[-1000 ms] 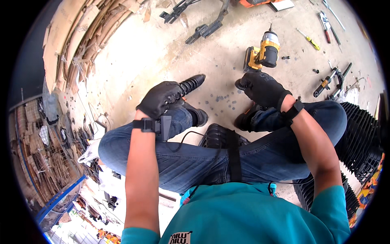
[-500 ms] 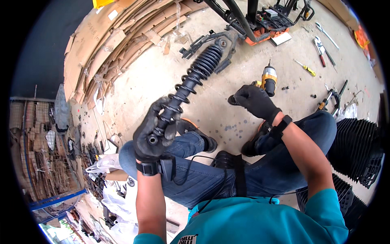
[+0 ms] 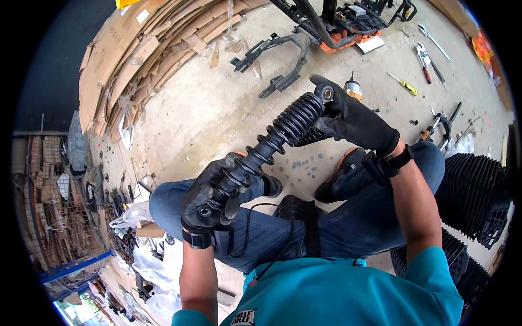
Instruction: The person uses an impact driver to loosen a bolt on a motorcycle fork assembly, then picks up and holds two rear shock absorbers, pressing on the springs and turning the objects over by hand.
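Observation:
A black coil-spring shock absorber (image 3: pixel 265 151) slants up and right above my knees. My gloved left hand (image 3: pixel 202 196) is closed round its lower end, the bolt eye showing beside the fingers. At the top eye, my gloved right hand (image 3: pixel 360 122) touches the shock with a finger stretched past it. Under that hand juts a short black ribbed or coiled piece (image 3: pixel 306 138), partly hidden behind the shock; the right fingers appear closed round it. A yellow-and-black power drill (image 3: pixel 353 89) lies on the floor just beyond, mostly covered by the right hand.
A black metal bracket frame (image 3: pixel 293 62) and an orange-black vehicle chassis (image 3: pixel 348 38) are ahead. Flattened cardboard (image 3: pixel 136 65) is stacked at left. Pliers (image 3: pixel 423 62), a screwdriver (image 3: pixel 403 84) and a wrench (image 3: pixel 435 43) lie at right. Black ribbed plastic parts (image 3: pixel 473 195) stand beside my right knee.
My right hand has moved up and left from near the drill to the shock's top eye, carrying the ribbed piece. The shock's upper end has swung right and nearer.

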A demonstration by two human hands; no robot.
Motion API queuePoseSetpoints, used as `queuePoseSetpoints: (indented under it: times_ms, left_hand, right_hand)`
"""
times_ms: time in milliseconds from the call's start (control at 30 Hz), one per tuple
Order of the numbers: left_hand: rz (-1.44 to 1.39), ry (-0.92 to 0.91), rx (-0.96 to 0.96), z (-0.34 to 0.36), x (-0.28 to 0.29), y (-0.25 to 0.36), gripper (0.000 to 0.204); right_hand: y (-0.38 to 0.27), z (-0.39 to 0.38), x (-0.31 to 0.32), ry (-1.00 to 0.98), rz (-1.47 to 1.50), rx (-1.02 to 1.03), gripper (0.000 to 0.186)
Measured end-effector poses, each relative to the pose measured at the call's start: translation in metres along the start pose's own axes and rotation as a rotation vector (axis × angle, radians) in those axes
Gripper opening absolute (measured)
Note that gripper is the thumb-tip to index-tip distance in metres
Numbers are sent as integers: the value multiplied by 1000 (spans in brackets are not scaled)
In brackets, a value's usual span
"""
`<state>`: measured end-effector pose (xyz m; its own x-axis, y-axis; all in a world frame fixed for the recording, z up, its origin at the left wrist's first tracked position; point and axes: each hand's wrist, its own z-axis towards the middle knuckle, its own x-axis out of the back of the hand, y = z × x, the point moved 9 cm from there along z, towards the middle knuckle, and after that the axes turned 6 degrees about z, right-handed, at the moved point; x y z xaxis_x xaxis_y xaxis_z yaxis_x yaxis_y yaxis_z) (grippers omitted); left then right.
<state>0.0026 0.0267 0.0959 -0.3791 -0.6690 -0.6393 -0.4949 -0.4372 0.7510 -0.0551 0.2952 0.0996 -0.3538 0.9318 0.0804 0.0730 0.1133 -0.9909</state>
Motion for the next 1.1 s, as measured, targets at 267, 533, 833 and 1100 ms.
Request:
queuePoseSetpoints:
  times_ms: [267, 533, 833, 1100]
  left_hand:
    - [-64, -27, 75, -13, 14, -8, 76]
    - [-146, 9, -66, -17, 9, 29, 101]
    - [12, 235, -164, 6, 27, 47, 86]
    - [193, 358, -136, 7, 27, 49, 80]
  right_hand:
    - [10, -2, -10, -96, -2, -162, 51]
    - [7, -4, -10, -36, -16, -104, 40]
    - [-6, -14, -20, -53, 15, -10, 35]
    - [0, -15, -16, -10, -16, 75, 34]
